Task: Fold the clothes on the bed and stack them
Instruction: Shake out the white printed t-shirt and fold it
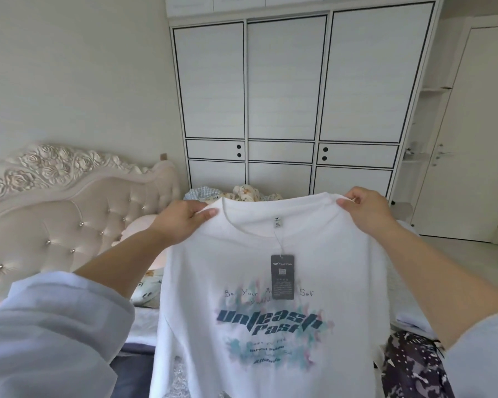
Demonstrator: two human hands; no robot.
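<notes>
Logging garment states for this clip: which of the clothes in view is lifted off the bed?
The white printed T-shirt with a dark hang tag, gripped at the shoulders by left hand and right hand. The dark patterned garment lies below.

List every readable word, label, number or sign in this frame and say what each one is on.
"Unleash Fash": large dark print on the white T-shirt.
"Be Your ... Self": thin line above it, its middle hidden by the hang tag.
"2XL": neck label.
Hang tag: logo, code square and small lines, too small to read.
Small lines under the large print: blurred, unreadable.
</notes>
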